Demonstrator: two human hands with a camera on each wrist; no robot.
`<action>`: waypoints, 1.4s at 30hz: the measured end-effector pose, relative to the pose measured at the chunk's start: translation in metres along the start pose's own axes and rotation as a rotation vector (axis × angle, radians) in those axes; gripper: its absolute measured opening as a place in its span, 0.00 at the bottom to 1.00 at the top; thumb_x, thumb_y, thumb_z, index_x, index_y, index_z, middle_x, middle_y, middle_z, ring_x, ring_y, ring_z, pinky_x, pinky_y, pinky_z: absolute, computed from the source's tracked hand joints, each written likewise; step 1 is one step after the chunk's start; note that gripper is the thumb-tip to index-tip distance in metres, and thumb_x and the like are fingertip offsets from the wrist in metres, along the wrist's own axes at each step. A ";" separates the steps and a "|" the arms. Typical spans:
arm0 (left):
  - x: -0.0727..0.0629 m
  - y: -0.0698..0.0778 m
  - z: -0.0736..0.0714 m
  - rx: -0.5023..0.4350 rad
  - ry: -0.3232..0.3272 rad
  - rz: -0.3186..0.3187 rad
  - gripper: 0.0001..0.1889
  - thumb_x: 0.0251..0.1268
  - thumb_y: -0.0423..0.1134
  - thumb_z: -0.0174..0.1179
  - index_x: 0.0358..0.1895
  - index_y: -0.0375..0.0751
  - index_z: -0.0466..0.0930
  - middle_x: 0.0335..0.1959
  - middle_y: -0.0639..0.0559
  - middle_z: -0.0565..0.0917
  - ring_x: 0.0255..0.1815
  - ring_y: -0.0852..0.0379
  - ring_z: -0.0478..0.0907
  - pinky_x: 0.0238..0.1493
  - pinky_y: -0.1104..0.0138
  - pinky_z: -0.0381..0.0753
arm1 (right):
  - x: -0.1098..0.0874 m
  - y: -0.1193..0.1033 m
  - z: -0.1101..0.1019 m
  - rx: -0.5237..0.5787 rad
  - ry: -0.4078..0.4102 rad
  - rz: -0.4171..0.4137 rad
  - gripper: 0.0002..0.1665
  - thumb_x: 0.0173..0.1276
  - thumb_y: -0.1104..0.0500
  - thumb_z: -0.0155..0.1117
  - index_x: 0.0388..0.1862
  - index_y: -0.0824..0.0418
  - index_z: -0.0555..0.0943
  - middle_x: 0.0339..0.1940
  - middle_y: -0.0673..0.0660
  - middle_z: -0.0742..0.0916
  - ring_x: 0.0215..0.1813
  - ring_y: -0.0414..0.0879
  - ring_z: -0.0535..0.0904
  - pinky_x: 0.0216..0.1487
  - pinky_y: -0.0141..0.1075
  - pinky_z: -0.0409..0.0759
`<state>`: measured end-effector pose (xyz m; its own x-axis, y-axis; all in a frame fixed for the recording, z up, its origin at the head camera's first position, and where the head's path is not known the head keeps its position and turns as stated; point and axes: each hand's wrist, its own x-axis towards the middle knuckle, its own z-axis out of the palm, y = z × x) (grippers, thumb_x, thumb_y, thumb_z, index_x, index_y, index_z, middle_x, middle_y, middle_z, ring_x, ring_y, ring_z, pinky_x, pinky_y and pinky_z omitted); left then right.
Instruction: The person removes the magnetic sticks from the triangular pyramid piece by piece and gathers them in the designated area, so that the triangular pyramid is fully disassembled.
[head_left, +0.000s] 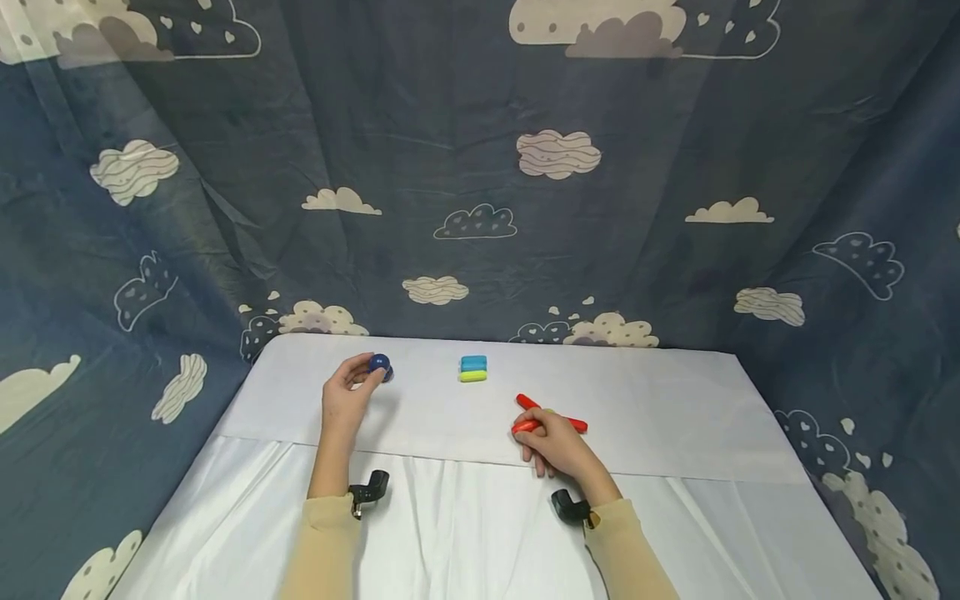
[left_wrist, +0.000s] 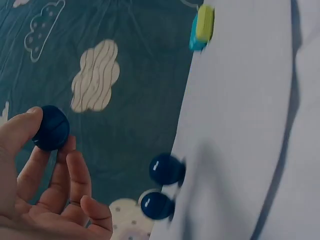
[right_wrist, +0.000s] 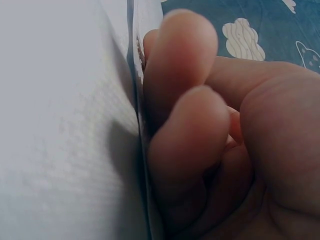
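Between thumb and fingertips, my left hand [head_left: 347, 396] pinches a glossy dark blue ball [left_wrist: 52, 128], raised above the white table. Two more blue balls, one [left_wrist: 166, 169] slightly above the other [left_wrist: 157, 205] in the left wrist view, sit on the tabletop below that hand. On the right, my right hand [head_left: 553, 442] pinches a short red stick [head_left: 525, 426] low over the table. Just beyond its fingers lie a slanting red stick [head_left: 527, 402] and another red stick [head_left: 577, 425], partly covered by the hand. In the right wrist view curled fingers [right_wrist: 187, 140] hide the held piece.
Blue blocks [head_left: 473, 363] and a yellow-green block [head_left: 473, 377] lie side by side at the back middle of the white-covered table [head_left: 637, 392]. A dark cloud-patterned curtain [head_left: 465, 125] hangs behind and on both sides. A cloth seam crosses the table.
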<state>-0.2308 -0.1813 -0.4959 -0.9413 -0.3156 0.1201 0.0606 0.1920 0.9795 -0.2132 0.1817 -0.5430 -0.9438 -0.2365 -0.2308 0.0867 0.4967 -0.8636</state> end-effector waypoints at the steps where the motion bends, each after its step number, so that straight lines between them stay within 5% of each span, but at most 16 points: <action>1: 0.003 0.000 -0.005 0.005 0.018 -0.001 0.21 0.70 0.43 0.72 0.63 0.46 0.84 0.59 0.41 0.88 0.48 0.63 0.78 0.49 0.74 0.74 | 0.000 0.000 0.000 -0.002 0.000 0.000 0.17 0.76 0.52 0.70 0.58 0.57 0.80 0.23 0.54 0.87 0.13 0.45 0.76 0.16 0.31 0.72; 14: 0.030 -0.008 -0.044 0.119 0.200 -0.009 0.22 0.69 0.40 0.71 0.64 0.41 0.83 0.59 0.40 0.88 0.42 0.68 0.75 0.39 0.79 0.72 | 0.002 0.001 0.000 0.013 -0.010 -0.006 0.18 0.76 0.53 0.70 0.60 0.57 0.80 0.24 0.55 0.87 0.13 0.44 0.76 0.16 0.31 0.73; 31: 0.053 -0.044 -0.049 0.229 0.152 -0.099 0.22 0.72 0.39 0.69 0.66 0.38 0.81 0.63 0.37 0.87 0.56 0.49 0.80 0.53 0.71 0.73 | 0.000 -0.001 0.000 0.011 -0.001 0.009 0.18 0.76 0.52 0.70 0.60 0.56 0.80 0.24 0.55 0.87 0.13 0.44 0.76 0.17 0.31 0.72; 37: 0.055 -0.055 -0.049 0.268 0.149 -0.104 0.21 0.70 0.38 0.70 0.63 0.38 0.83 0.60 0.37 0.88 0.51 0.57 0.81 0.43 0.83 0.71 | 0.000 -0.002 0.001 0.012 -0.002 0.005 0.18 0.77 0.53 0.69 0.60 0.57 0.80 0.23 0.55 0.87 0.13 0.44 0.76 0.16 0.31 0.73; 42: 0.055 -0.061 -0.048 0.297 0.142 -0.081 0.20 0.68 0.37 0.71 0.62 0.37 0.84 0.58 0.36 0.89 0.49 0.58 0.81 0.43 0.82 0.72 | -0.001 -0.002 0.000 0.012 0.001 0.010 0.18 0.76 0.53 0.70 0.60 0.57 0.80 0.24 0.55 0.87 0.13 0.44 0.76 0.17 0.31 0.72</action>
<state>-0.2702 -0.2544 -0.5414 -0.8823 -0.4629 0.0853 -0.1314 0.4163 0.8997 -0.2125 0.1805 -0.5413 -0.9432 -0.2305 -0.2391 0.1002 0.4888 -0.8666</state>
